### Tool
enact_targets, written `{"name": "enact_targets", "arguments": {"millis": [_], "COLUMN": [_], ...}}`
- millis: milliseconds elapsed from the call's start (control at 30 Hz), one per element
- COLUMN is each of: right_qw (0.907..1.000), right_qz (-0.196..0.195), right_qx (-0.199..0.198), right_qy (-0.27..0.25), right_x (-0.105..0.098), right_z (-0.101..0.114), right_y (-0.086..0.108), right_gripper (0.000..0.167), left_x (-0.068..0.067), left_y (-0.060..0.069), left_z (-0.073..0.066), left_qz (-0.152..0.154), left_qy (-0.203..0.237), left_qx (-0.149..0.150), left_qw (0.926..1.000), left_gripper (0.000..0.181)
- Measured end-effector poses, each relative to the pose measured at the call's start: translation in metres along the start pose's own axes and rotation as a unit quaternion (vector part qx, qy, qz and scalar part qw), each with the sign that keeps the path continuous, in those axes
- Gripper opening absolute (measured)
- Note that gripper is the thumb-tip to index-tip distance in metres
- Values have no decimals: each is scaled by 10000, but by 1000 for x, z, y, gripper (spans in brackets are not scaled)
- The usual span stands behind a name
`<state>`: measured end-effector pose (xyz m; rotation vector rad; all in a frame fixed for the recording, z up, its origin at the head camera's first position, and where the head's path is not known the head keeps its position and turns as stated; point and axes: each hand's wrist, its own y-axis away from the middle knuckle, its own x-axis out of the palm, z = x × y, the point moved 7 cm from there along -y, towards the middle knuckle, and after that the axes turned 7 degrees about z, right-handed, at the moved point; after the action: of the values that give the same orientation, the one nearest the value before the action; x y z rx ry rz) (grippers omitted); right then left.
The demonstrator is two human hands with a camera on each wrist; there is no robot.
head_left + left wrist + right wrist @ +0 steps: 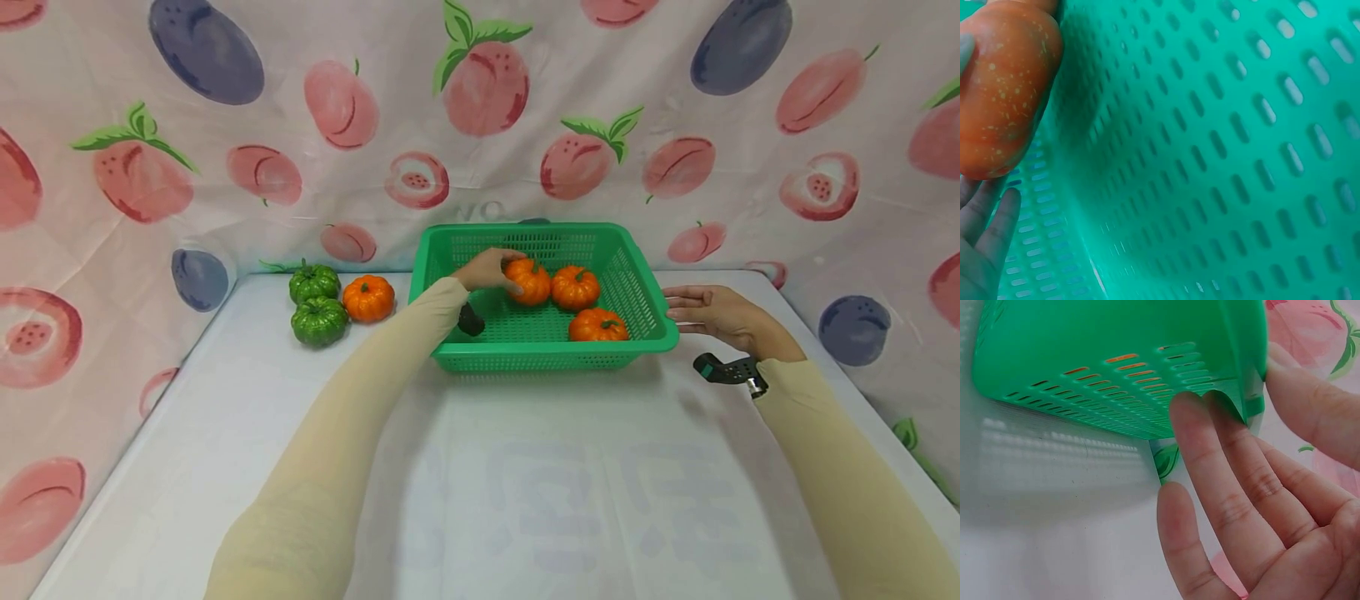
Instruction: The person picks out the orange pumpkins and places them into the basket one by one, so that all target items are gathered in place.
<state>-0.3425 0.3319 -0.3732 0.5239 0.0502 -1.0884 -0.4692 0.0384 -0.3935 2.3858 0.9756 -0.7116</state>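
Note:
Inside the green plastic basket (534, 358), my left hand (486, 271) holds a small orange pumpkin (531, 283) between thumb and fingers. In the left wrist view, the same pumpkin (1007, 87) appears at the upper left, with fingers (997, 228) below it. Two more orange pumpkins, one at the back (576, 288) and one at the front (598, 325), lie in the basket to its right. My right hand (712, 315) is at the basket's right side, its fingers extended by the outer wall (1147, 356) below the rim; whether they touch it is unclear.
Left of the basket, two green pumpkins, a rear one (313, 282) and a front one (319, 322), sit on the white table (525, 475) beside an orange pumpkin (368, 298). A fruit-print cloth (480, 167) hangs behind and along both sides.

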Motion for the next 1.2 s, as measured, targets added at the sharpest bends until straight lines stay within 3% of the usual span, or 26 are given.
{"name": "enact_targets", "arguments": {"millis": [600,1200], "right_qw": [9999,9995], "right_qz": [3,204], "right_qx": [-50,-221], "right_qy": [89,-50], "right_x": [0,1], "right_z": [-1,1], "right_y": [-1,-1], "right_gripper": [74,75], "left_x": [5,2], "left_y": [-4,-4], "left_z": [3,6], "left_qz": [186,40], "left_qy": [-164,-104], "left_qx": [-126,-171], "left_qw": [9996,9998], "left_gripper": [70,71]}}
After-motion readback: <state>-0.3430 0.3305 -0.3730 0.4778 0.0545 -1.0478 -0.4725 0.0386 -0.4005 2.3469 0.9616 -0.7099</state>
